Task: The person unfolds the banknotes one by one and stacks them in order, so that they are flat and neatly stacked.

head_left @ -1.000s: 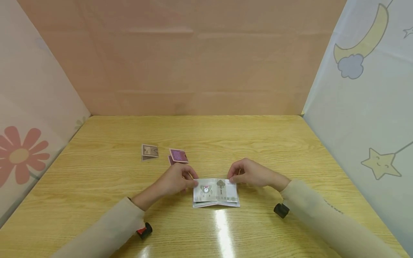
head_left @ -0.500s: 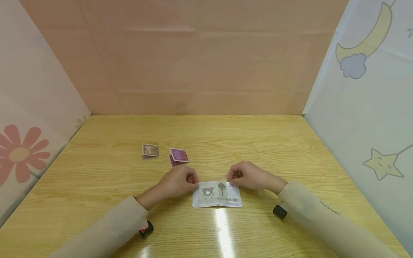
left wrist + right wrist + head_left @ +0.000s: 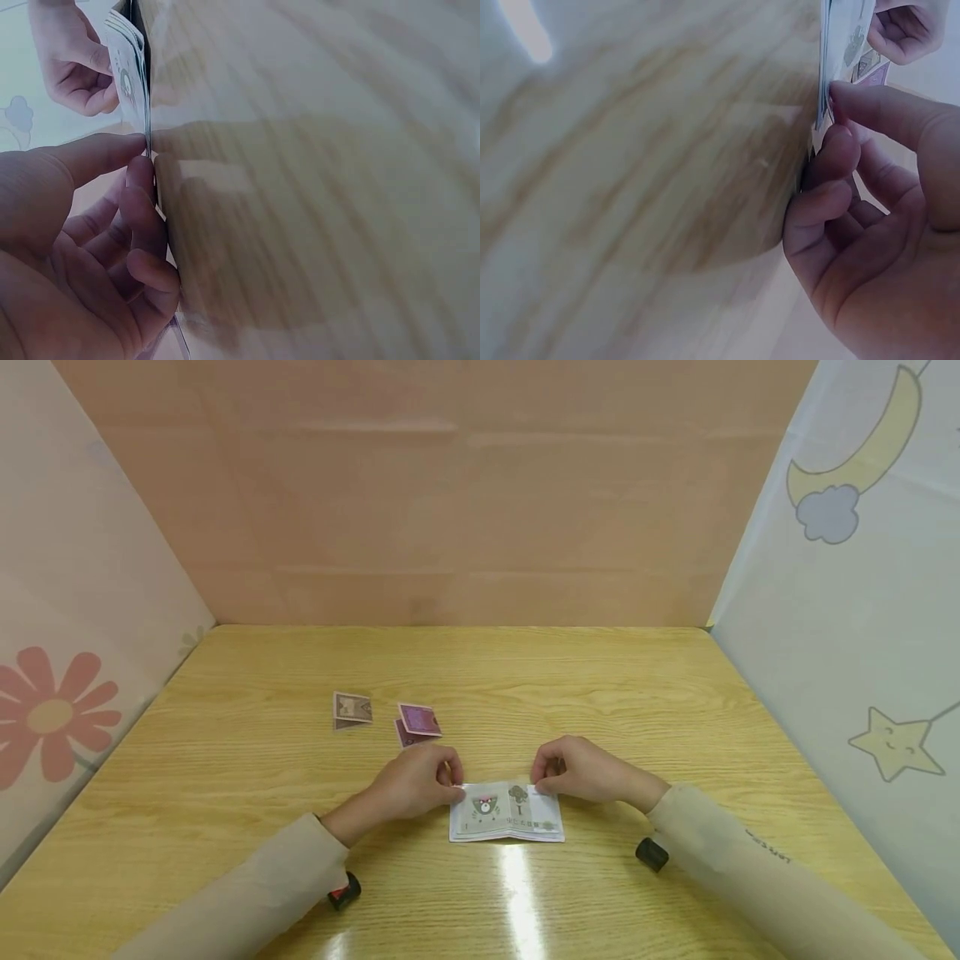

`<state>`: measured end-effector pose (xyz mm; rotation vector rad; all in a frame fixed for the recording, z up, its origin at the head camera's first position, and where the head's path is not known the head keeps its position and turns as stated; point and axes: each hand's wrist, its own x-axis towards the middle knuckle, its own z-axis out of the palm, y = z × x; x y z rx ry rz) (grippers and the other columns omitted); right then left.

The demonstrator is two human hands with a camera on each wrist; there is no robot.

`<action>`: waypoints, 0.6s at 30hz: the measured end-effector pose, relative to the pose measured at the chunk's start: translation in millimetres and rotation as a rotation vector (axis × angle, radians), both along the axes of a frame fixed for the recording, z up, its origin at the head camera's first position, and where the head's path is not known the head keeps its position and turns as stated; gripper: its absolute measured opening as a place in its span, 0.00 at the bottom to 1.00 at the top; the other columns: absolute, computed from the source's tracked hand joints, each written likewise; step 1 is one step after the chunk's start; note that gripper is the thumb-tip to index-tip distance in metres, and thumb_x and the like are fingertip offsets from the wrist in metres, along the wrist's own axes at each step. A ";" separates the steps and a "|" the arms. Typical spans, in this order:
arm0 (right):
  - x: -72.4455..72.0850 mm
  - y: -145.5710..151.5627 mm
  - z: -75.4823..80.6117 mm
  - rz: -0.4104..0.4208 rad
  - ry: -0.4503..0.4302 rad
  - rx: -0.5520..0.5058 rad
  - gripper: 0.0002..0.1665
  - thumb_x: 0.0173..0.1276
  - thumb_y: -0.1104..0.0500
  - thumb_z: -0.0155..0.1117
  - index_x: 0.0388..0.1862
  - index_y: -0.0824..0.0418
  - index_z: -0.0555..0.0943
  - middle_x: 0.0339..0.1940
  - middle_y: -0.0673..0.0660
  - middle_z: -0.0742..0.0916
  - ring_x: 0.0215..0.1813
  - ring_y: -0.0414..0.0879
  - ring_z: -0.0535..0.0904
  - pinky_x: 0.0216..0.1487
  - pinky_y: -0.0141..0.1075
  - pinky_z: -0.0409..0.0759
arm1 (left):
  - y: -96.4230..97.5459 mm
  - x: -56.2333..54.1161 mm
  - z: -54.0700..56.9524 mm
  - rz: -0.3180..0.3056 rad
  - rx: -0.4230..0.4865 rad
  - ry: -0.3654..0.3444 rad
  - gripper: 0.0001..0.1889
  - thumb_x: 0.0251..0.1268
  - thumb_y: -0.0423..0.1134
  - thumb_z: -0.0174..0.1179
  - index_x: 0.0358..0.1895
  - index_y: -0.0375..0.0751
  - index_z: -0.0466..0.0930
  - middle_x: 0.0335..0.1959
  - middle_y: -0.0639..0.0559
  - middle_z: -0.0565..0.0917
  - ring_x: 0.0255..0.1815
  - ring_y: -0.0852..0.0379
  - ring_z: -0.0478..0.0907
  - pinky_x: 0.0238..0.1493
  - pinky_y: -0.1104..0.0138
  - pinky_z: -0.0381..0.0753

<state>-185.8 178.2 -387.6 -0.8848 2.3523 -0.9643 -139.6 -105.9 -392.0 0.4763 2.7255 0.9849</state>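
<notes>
A small stack of creased play banknotes (image 3: 506, 817) lies on the wooden table before me. Its top note shows a bear with a pink bow and the numeral 1. My left hand (image 3: 420, 783) pinches the stack's far left corner between thumb and fingertip. At the far right corner, my right hand (image 3: 588, 770) pinches the paper the same way. In the left wrist view, layered edges of the banknotes (image 3: 129, 67) stand out near the thumb. Thumb and index finger meet at the paper's edge in the right wrist view, the other fingers curled against the table.
A folded purple banknote (image 3: 420, 721) lies just beyond my left hand. Left of it is a folded brown banknote (image 3: 352, 707). The wooden table (image 3: 600, 685) ends at a peach back panel (image 3: 465, 527), with printed panels on both sides. Black wrist devices (image 3: 651, 854) hang below my sleeves.
The top note has come down flatter and lines up more closely with the notes beneath. Both hands keep their pinch at the corners and have moved only slightly.
</notes>
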 end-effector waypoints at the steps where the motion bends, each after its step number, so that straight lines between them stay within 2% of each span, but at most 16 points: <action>1: 0.1 0.1 0.1 -0.001 0.001 0.000 0.04 0.67 0.65 0.69 0.33 0.59 0.83 0.28 0.48 0.82 0.31 0.42 0.74 0.33 0.32 0.73 | 0.0 0.2 0.2 -0.001 0.005 0.000 0.11 0.56 0.36 0.75 0.29 0.50 0.80 0.22 0.59 0.76 0.24 0.61 0.72 0.28 0.66 0.70; 5: 0.1 0.4 0.0 0.002 0.004 -0.001 0.03 0.67 0.65 0.69 0.34 0.59 0.83 0.28 0.48 0.81 0.31 0.42 0.73 0.33 0.32 0.73 | -0.6 0.2 0.8 0.001 0.037 -0.019 0.10 0.56 0.35 0.75 0.31 0.48 0.80 0.22 0.58 0.76 0.24 0.60 0.71 0.27 0.66 0.70; 13: -1.5 4.9 -1.1 -0.029 -0.005 -0.007 0.02 0.69 0.60 0.69 0.37 0.57 0.84 0.31 0.46 0.84 0.33 0.42 0.76 0.34 0.33 0.75 | -5.1 -1.5 1.7 0.012 0.141 -0.106 0.09 0.58 0.33 0.73 0.32 0.46 0.80 0.23 0.55 0.77 0.23 0.60 0.72 0.24 0.68 0.71; 18: -6.6 10.2 3.7 -0.081 -0.100 -0.074 0.06 0.73 0.59 0.65 0.42 0.62 0.84 0.32 0.54 0.85 0.28 0.47 0.77 0.26 0.34 0.75 | -8.8 -5.4 2.0 0.025 0.275 -0.168 0.05 0.63 0.33 0.70 0.34 0.42 0.82 0.23 0.51 0.79 0.17 0.59 0.73 0.19 0.69 0.70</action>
